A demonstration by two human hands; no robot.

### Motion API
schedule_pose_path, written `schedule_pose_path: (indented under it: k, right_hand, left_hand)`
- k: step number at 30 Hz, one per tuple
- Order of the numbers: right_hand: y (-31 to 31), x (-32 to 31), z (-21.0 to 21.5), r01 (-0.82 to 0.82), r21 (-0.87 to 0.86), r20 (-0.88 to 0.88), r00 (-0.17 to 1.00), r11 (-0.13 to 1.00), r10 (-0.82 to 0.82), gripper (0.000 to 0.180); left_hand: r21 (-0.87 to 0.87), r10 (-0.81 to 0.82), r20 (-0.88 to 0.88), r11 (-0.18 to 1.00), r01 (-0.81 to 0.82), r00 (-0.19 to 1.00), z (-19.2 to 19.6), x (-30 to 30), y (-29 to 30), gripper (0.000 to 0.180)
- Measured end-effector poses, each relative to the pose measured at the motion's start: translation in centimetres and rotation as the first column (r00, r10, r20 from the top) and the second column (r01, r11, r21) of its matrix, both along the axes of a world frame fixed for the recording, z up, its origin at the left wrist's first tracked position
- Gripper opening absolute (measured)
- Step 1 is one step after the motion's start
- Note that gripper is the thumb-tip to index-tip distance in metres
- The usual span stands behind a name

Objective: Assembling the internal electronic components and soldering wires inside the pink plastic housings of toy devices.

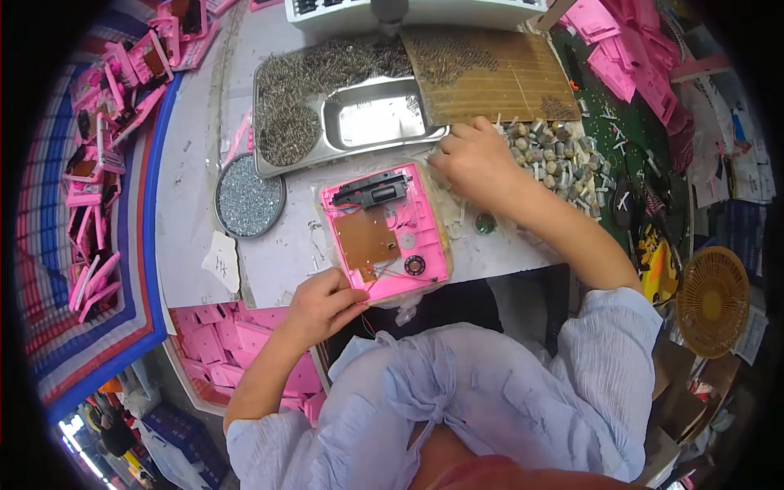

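Observation:
In front of me lies an open pink plastic housing (434, 243) on a wrapped pad. Inside it are a brown circuit board (363, 238), a black mechanism (371, 192), thin wires and a small round speaker (415, 265). My left hand (320, 306) is closed at the housing's near left corner, thumb and finger pinched there; thin reddish wires hang just below. Beyond the housing's far right corner, my right hand (475, 159) reaches to the edge of a pile of small metal motors (563, 159). Its fingers are curled, and what they hold is hidden.
A metal tray (327, 159) of small screws stands behind the housing, cardboard (498, 94) with more screws beside it. A round dish (249, 196) of tiny silvery parts sits left. Pink housings fill a box (192, 380) below and lie on striped cloth (139, 302). A basket (712, 302) stands right.

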State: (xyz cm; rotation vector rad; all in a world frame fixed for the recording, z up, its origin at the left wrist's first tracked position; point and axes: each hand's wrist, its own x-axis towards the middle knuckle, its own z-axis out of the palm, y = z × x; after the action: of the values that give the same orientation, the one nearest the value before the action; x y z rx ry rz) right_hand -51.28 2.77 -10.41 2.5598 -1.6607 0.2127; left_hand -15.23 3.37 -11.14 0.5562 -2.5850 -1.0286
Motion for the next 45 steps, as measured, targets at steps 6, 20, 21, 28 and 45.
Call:
schedule_pose_path:
  k: [6,20,21,28,45]
  right_hand:
    - [-0.3,0.5,-1.7,0.028,-0.051,0.018,0.999,0.998,-0.027,0.019]
    - [2.8,-0.1,2.9,0.354,0.228,0.615,0.67,0.907,-0.416,0.021]
    - [3.0,-0.5,2.6,0.329,0.151,0.586,0.73,0.932,-0.352,0.022]
    - [4.6,-1.3,3.3,0.216,0.102,0.488,0.84,0.971,-0.238,0.029]
    - [4.0,5.7,6.2,-0.077,-0.015,0.676,0.734,0.997,0.066,0.024]
  left_hand:
    - [0.001,-0.007,0.009,1.0,0.007,1.0,0.3,0.1,0.1,0.021]
    - [-0.843,0.267,0.271,0.529,0.094,0.925,-0.5,-17.0,-19.1,0.011]
    - [-0.838,0.255,0.287,0.534,0.113,0.923,-0.8,-17.3,-19.1,0.011]
    - [-0.441,0.203,0.09,0.886,-0.144,0.975,3.2,-15.9,-15.6,0.012]
    - [0.952,0.4,-0.151,0.307,0.024,0.904,2.7,-5.7,-2.6,0.026]
